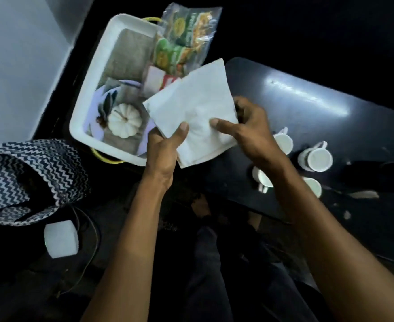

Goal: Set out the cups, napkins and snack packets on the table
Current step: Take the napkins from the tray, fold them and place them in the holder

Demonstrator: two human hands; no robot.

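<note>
Both hands hold a stack of white paper napkins [196, 112] in the air between the white tray [91, 89] and the dark table [307, 105]. My left hand [163, 152] grips the stack's lower left corner, thumb on top. My right hand [249, 129] pinches its right edge, forefinger across the top sheet. Several white cups [315, 158] stand on the table near its front edge, under and right of my right wrist. Green and orange snack packets [182, 45] lean over the tray's far right rim, with a red and white packet [161, 81] below them.
The tray has a printed picture of a white pumpkin [124, 119] on its floor and yellow handles. A zigzag-patterned bag [28, 180] lies at the left, a white block [61, 238] below it. A dark object [377, 177] sits at the table's right end.
</note>
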